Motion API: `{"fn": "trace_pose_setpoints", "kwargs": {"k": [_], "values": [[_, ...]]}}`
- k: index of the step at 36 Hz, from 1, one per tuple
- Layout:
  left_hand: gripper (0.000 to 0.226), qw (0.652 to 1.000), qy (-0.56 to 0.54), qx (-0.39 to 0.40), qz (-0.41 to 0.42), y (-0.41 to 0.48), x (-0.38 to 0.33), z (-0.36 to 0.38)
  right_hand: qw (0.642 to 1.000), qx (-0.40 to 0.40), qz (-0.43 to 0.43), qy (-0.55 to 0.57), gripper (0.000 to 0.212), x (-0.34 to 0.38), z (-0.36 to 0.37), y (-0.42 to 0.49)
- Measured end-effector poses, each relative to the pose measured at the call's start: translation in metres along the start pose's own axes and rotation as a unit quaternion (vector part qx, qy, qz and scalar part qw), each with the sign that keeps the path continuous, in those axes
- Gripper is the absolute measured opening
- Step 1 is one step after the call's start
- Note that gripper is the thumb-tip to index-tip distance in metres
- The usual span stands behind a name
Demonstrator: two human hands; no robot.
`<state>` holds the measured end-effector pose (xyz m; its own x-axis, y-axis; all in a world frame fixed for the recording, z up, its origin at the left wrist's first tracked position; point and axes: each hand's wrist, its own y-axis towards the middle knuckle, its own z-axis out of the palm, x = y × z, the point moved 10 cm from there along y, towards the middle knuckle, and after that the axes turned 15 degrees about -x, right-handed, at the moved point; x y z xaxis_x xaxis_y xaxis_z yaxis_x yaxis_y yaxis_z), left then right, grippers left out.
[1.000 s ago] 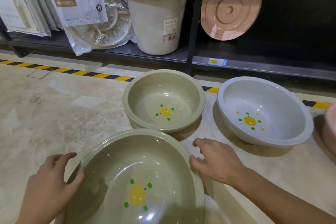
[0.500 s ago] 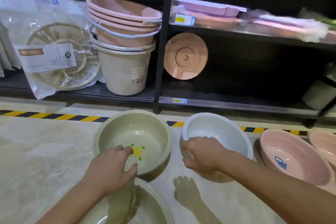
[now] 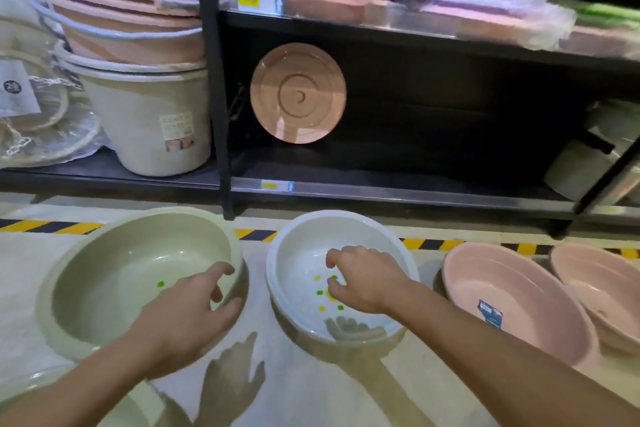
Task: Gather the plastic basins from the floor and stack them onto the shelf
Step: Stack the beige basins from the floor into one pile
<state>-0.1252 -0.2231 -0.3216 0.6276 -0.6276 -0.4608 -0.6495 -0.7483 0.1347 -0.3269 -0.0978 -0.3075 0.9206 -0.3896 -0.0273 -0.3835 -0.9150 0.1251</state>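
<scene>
An olive basin [image 3: 114, 274] and a white basin [image 3: 298, 263], both with a yellow and green print inside, sit side by side on the floor in front of the shelf. My left hand [image 3: 194, 305] is over the olive basin's right rim, fingers spread and loosely bent, and I cannot tell if it touches. Above the white basin's middle hovers my right hand [image 3: 363, 281], fingers hanging curled and holding nothing; its shadow falls inside the basin. Two pink basins [image 3: 512, 302] [image 3: 595, 288] lie to the right. Another olive basin's rim [image 3: 31, 381] shows at the bottom left.
The black bottom shelf [image 3: 415, 194] runs behind the basins, with a pink lid [image 3: 298, 92] leaning at its back. Stacked buckets [image 3: 149, 121] fill the left bay beside a black upright post [image 3: 221, 149]. Yellow and black tape [image 3: 52, 227] marks the floor.
The view has moved closer to the shelf. My left hand shifted to the olive basin's right rim. My right hand went from the white basin's near rim to above its middle.
</scene>
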Motion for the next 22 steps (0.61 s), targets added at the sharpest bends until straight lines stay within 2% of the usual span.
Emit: {"fn": "trace_pose_setpoints", "kwargs": {"k": [3, 9, 15, 22], "values": [[0.042, 1.000, 0.007, 0.002, -0.003, 0.015, -0.025, 0.021, 1.000, -0.008, 0.011, 0.006, 0.039, -0.041, 0.005, 0.001], [0.037, 1.000, 0.018, 0.002, -0.009, 0.041, -0.058, 0.061, 0.999, -0.011, 0.047, 0.015, 0.038, -0.115, 0.030, 0.002], [0.035, 0.998, -0.003, 0.014, -0.063, 0.063, -0.056, 0.099, 0.995, 0.000, 0.091, 0.035, 0.041, -0.176, 0.063, 0.015], [0.035, 0.993, 0.001, -0.033, -0.112, 0.077, -0.029, 0.123, 0.985, -0.006, 0.154, 0.077, 0.047, -0.229, 0.110, 0.047]]}}
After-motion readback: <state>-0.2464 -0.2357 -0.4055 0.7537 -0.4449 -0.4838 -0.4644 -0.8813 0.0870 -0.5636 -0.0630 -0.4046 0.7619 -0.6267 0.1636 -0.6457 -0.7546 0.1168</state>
